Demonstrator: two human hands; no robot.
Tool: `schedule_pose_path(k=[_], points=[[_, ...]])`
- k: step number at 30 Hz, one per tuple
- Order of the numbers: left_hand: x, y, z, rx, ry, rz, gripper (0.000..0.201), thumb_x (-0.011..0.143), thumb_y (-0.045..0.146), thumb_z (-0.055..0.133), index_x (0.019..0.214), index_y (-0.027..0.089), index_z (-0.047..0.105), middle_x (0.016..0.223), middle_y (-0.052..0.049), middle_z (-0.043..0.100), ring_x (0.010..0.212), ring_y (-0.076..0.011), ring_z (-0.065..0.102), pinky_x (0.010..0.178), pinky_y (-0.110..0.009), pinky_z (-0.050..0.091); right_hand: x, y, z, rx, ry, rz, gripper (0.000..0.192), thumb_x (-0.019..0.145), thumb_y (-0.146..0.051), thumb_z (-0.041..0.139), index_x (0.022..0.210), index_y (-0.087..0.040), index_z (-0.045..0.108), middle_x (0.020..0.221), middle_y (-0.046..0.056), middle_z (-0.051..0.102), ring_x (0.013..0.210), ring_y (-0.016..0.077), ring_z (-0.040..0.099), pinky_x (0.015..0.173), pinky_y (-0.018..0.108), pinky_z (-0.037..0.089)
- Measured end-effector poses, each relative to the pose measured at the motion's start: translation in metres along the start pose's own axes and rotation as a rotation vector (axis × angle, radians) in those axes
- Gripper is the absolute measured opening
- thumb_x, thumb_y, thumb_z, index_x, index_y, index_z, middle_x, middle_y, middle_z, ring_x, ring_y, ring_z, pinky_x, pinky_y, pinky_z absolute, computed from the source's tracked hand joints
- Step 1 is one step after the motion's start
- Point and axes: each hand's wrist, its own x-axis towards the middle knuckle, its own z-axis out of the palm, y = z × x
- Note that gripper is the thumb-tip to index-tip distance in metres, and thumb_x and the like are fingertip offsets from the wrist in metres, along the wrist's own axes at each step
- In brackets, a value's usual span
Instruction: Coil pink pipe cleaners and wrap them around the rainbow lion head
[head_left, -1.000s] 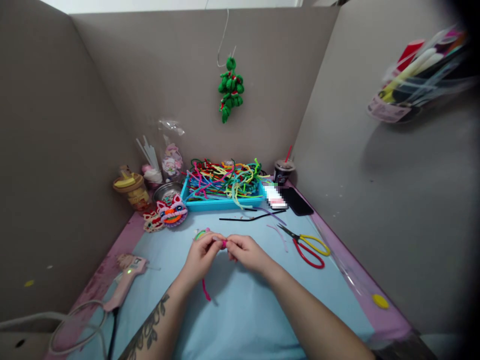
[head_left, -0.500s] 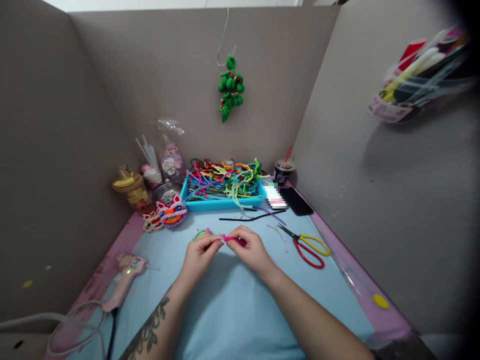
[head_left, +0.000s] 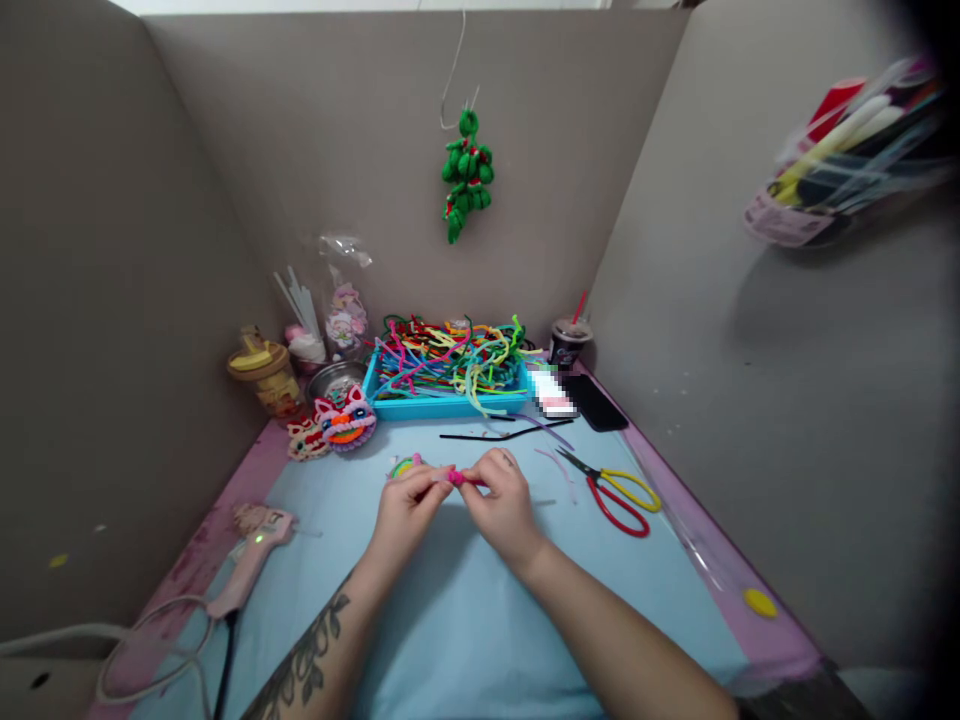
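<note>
The tail of the pink pipe cleaner [head_left: 455, 478] has swung up, its bunched part between the pinching left hand [head_left: 401, 508] and right hand [head_left: 501, 505], best held by fingertips, being probably light and bendy.

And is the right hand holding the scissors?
No, the scissors lie on the blue cloth, while the right hand pinches a pink piece.

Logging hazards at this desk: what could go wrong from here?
1. The glue gun shows a green light, so it may be hot; the left hand could brush it if it moves outward.
2. The pink fuzzy piece is pinched between fingertips and might slip or kink.
3. The scissors lie right of the right hand; a sideways reach might catch the blades.
</note>
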Motion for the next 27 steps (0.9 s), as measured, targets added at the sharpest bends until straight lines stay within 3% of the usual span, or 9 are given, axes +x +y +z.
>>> schedule_pose_path(k=[5, 7, 11, 14, 17, 21, 27], points=[[-0.001, 0.002, 0.001, -0.021, 0.016, -0.064, 0.020, 0.082, 0.030, 0.058, 0.076, 0.018, 0.072, 0.080, -0.007, 0.071, 0.078, -0.0194, 0.063, 0.078, -0.032, 0.048, -0.001, -0.003, 0.004, -0.090, -0.028, -0.036, 0.018, 0.079, -0.011, 0.055, 0.065, -0.021, 0.049, 0.067, 0.001, 0.051, 0.072, 0.0185, 0.048, 0.070, 0.032, 0.039], [-0.001, 0.001, 0.000, -0.052, 0.004, -0.076, 0.022, 0.084, 0.032, 0.055, 0.076, 0.018, 0.070, 0.080, -0.007, 0.069, 0.078, -0.0187, 0.062, 0.077, -0.031, 0.047, 0.000, -0.003, 0.003, -0.061, -0.090, 0.000, 0.009, 0.077, -0.014, 0.059, 0.075, -0.020, 0.053, 0.076, 0.003, 0.056, 0.078, 0.0196, 0.051, 0.072, 0.032, 0.041], [0.000, -0.005, -0.002, -0.133, 0.026, -0.105, 0.025, 0.085, 0.036, 0.054, 0.077, 0.016, 0.067, 0.083, -0.007, 0.066, 0.081, -0.0187, 0.060, 0.076, -0.030, 0.047, 0.000, -0.001, 0.000, 0.077, -0.251, 0.129, 0.022, 0.078, -0.023, 0.062, 0.099, -0.019, 0.057, 0.085, 0.004, 0.062, 0.077, 0.0181, 0.057, 0.070, 0.029, 0.044], [0.001, -0.010, -0.002, -0.221, 0.023, -0.169, 0.027, 0.082, 0.040, 0.058, 0.076, 0.016, 0.067, 0.083, -0.007, 0.066, 0.081, -0.0186, 0.060, 0.075, -0.029, 0.046, 0.000, 0.000, 0.001, 0.165, -0.365, 0.172, 0.012, 0.086, -0.024, 0.051, 0.091, -0.020, 0.061, 0.076, 0.001, 0.064, 0.068, 0.0149, 0.057, 0.063, 0.025, 0.043], [0.001, -0.014, 0.001, -0.342, 0.049, -0.287, 0.028, 0.075, 0.042, 0.067, 0.078, 0.015, 0.069, 0.087, -0.007, 0.068, 0.080, -0.0179, 0.060, 0.074, -0.028, 0.045, 0.000, -0.001, 0.001, 0.197, -0.329, 0.170, 0.015, 0.087, -0.022, 0.049, 0.085, -0.020, 0.064, 0.073, 0.001, 0.065, 0.066, 0.0141, 0.057, 0.061, 0.024, 0.041], [0.000, -0.016, 0.007, -0.507, 0.146, -0.431, 0.036, 0.065, 0.041, 0.076, 0.090, 0.016, 0.070, 0.073, -0.002, 0.065, 0.064, -0.0125, 0.055, 0.061, -0.023, 0.043, 0.000, -0.002, 0.000, 0.172, -0.237, 0.140, 0.013, 0.085, -0.020, 0.052, 0.085, -0.019, 0.065, 0.077, 0.002, 0.067, 0.069, 0.0148, 0.059, 0.063, 0.024, 0.042], [0.000, -0.011, 0.009, -0.540, 0.198, -0.399, 0.026, 0.061, 0.036, 0.079, 0.076, 0.015, 0.072, 0.080, -0.005, 0.067, 0.075, -0.0153, 0.058, 0.068, -0.024, 0.045, -0.003, -0.001, 0.000, 0.107, -0.193, 0.088, 0.013, 0.086, -0.018, 0.052, 0.085, -0.020, 0.064, 0.077, 0.002, 0.067, 0.071, 0.0156, 0.059, 0.066, 0.025, 0.043]])
